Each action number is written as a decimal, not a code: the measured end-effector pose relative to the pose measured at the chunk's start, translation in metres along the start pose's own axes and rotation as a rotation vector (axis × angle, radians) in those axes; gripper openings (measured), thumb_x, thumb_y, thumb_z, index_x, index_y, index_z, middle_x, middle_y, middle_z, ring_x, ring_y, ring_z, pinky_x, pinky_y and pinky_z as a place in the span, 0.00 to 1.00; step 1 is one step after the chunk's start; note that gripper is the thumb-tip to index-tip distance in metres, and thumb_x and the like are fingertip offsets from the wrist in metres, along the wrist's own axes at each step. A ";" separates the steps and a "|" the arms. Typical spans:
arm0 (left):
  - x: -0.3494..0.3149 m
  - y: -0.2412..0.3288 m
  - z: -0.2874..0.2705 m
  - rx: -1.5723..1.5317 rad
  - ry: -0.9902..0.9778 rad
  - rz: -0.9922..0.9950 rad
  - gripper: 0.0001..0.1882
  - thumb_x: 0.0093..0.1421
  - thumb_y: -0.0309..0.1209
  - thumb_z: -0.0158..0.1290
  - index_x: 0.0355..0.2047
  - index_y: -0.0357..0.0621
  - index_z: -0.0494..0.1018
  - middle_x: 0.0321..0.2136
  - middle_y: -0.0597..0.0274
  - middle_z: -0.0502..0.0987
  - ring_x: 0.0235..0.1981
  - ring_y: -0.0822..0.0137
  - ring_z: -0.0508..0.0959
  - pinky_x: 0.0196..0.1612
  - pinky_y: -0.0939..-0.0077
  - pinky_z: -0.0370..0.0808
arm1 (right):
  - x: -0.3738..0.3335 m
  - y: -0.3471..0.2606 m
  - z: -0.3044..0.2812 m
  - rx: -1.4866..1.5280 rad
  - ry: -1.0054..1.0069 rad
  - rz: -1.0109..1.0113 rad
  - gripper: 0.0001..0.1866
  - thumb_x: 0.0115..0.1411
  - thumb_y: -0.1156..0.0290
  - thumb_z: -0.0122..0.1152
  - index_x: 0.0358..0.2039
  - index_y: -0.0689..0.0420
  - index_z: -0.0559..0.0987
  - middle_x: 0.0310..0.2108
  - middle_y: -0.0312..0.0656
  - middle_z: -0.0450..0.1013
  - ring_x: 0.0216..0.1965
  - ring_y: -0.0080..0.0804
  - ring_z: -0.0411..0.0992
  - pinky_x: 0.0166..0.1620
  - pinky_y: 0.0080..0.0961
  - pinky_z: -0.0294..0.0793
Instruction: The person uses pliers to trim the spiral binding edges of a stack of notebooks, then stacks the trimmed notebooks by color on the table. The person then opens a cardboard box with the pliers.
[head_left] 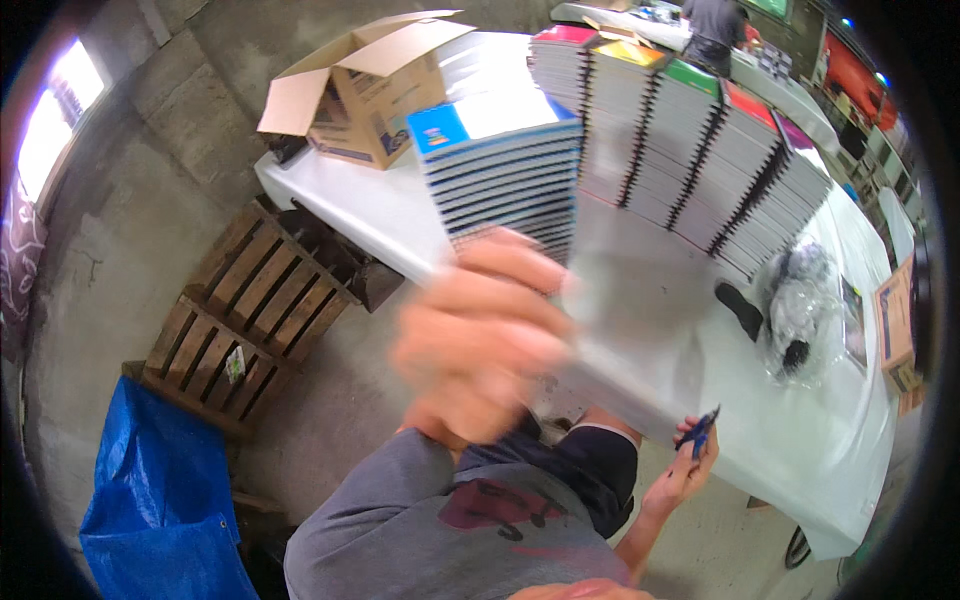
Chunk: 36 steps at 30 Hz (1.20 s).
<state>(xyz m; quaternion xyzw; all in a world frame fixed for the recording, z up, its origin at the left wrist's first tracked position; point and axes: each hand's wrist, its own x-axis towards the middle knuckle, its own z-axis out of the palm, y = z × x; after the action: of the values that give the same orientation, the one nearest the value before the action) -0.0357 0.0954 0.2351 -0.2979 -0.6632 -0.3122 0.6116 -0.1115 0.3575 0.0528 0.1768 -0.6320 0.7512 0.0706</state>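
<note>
My left hand (485,335) is raised close to the camera and blurred by motion. Its fingers look curled together; whatever they may hold cannot be made out. Behind it stands a stack of spiral-bound notebooks (500,180) with blue covers, its lower part hidden by the hand. Lower right, beside the table's near edge, my right hand (685,470) is closed around small pliers (700,432) with blue handles, their dark jaws pointing up. The pliers are too small to tell whether they are cutters.
On the white-covered table (640,290) stand several tall notebook stacks (680,150) and an opened cardboard box (375,100). Clear plastic wrap (800,310) and a black object (738,308) lie at the right. Wooden pallets (250,310) and a blue tarp (160,490) are left. Another person (712,32) works far back.
</note>
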 end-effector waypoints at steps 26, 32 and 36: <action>-0.035 -0.111 -0.099 0.234 0.117 -0.490 0.18 0.64 0.46 0.40 0.41 0.49 0.74 0.50 0.53 0.63 0.52 0.57 0.64 0.51 0.64 0.64 | 0.071 -0.112 0.246 -0.722 -0.303 -0.911 0.22 0.53 0.62 0.61 0.50 0.41 0.76 0.43 0.37 0.66 0.45 0.33 0.63 0.48 0.33 0.54; -0.032 -0.109 -0.096 0.271 0.086 -0.433 0.19 0.65 0.45 0.38 0.42 0.47 0.72 0.50 0.52 0.61 0.50 0.59 0.65 0.50 0.66 0.65 | 0.072 -0.104 0.248 -0.374 -0.459 -0.710 0.19 0.55 0.65 0.59 0.49 0.45 0.76 0.33 0.40 0.70 0.31 0.29 0.69 0.31 0.23 0.67; -0.038 -0.107 -0.097 0.260 0.096 -0.437 0.19 0.66 0.45 0.37 0.43 0.47 0.71 0.50 0.52 0.60 0.47 0.61 0.68 0.50 0.66 0.65 | 0.071 -0.122 0.239 0.190 -0.858 0.256 0.17 0.61 0.68 0.53 0.51 0.55 0.72 0.28 0.43 0.73 0.23 0.25 0.69 0.31 0.23 0.71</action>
<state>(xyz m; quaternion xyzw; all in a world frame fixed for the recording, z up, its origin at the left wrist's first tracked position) -0.0557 -0.0475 0.1971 -0.0512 -0.7167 -0.3626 0.5935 -0.0953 0.1393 0.2240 0.3981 -0.5493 0.6673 -0.3074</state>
